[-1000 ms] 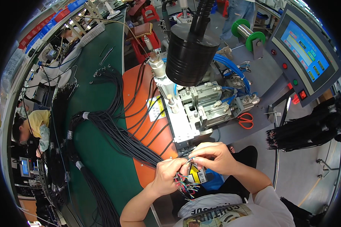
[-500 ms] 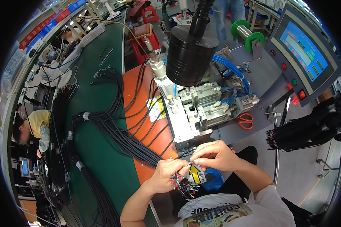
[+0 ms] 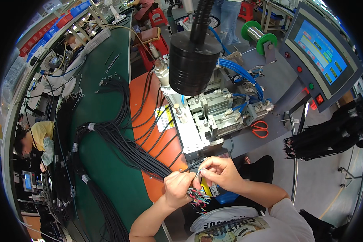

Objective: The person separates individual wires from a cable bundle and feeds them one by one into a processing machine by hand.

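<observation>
1. Left hand (image 3: 177, 188): grip closed on multicoloured thin-wire bundle (image 3: 199, 197), right of green flat-topped desk (image 3: 121, 187).
2. Right hand (image 3: 222, 174): grip pinching, probably, one wire tip (image 3: 198, 172).
3. Step: apparently sorting wires; next move calls for steadiness.

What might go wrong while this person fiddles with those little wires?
The right hand seems to pinch a thin wire end, which might slip or bend. Colored wires crowd below the left hand, so they could get mixed up. Both hands are near the metal machine; a hand could perhaps be nipped if its parts moved.
</observation>
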The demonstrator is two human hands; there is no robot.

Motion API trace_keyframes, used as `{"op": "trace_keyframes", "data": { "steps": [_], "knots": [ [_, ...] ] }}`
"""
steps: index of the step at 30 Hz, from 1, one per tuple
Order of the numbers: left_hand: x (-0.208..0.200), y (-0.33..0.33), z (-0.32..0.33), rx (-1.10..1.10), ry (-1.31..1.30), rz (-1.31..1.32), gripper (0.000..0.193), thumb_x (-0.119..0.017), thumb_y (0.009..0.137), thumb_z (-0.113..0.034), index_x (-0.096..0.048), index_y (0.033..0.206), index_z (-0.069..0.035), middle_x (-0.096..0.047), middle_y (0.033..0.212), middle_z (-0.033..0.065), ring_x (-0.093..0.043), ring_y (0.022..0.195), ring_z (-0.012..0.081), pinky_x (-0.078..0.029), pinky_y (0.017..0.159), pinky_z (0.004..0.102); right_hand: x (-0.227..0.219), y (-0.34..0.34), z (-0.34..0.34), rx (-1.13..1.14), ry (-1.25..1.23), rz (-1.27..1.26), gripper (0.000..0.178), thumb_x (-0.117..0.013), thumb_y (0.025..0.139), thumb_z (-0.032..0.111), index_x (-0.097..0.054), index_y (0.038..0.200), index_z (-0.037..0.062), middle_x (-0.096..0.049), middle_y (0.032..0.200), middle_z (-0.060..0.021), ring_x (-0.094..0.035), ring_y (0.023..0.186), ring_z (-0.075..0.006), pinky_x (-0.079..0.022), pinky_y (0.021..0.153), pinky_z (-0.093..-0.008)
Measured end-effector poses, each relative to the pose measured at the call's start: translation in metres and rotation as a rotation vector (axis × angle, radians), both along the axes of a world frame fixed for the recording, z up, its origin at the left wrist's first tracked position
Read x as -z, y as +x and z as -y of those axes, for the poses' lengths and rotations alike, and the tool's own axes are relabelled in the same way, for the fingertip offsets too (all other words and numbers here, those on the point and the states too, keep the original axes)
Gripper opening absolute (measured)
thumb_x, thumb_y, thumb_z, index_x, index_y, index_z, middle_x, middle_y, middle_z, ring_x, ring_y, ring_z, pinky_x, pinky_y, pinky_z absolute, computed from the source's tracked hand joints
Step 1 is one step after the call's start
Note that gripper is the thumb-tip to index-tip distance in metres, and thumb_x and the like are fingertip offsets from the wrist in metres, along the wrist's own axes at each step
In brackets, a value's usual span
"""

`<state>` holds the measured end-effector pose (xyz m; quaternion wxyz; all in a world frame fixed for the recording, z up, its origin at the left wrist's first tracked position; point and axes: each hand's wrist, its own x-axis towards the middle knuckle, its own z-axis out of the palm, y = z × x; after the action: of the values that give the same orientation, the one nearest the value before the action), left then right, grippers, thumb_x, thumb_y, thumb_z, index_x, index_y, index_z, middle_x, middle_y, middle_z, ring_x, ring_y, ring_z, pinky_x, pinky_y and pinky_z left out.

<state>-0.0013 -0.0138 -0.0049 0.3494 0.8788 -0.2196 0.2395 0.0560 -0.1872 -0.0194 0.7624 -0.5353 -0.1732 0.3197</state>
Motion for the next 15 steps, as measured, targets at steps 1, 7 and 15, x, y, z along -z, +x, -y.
{"op": "trace_keyframes", "data": {
  "steps": [1,7,15],
  "knots": [
    [0.002,0.002,-0.003,0.021,-0.050,-0.045,0.014,-0.068,0.071,-0.005,-0.060,0.082,-0.003,-0.057,0.061,0.0047,-0.051,0.046,0.0188,-0.038,0.045,0.0292,0.001,0.000,-0.002,0.014,0.068,-0.036,0.012,-0.059,0.089,0.005,-0.060,0.099,-0.0017,-0.061,0.081,-0.0028,-0.055,0.061,-0.0038,-0.043,0.054,-0.0172],
    [-0.006,0.007,-0.013,0.192,-0.194,-0.292,0.009,-0.063,0.074,0.004,-0.061,0.082,0.000,-0.060,0.065,0.0086,-0.057,0.052,0.0203,-0.045,0.050,0.0293,-0.007,0.023,0.012,-0.124,0.005,0.163,0.011,-0.060,0.087,-0.001,-0.066,0.095,-0.0046,-0.062,0.088,-0.0079,-0.058,0.062,-0.0079,-0.046,0.053,-0.0192],
    [-0.005,0.001,-0.009,0.104,-0.086,-0.243,0.004,-0.063,0.079,-0.003,-0.061,0.083,-0.001,-0.060,0.065,0.0092,-0.059,0.054,0.0239,-0.044,0.051,0.0321,-0.010,0.026,0.009,-0.159,-0.190,0.336,0.004,-0.064,0.086,0.005,-0.065,0.085,0.0015,-0.060,0.075,0.0025,-0.053,0.058,0.0012,-0.040,0.048,-0.0148]
  ]
}}
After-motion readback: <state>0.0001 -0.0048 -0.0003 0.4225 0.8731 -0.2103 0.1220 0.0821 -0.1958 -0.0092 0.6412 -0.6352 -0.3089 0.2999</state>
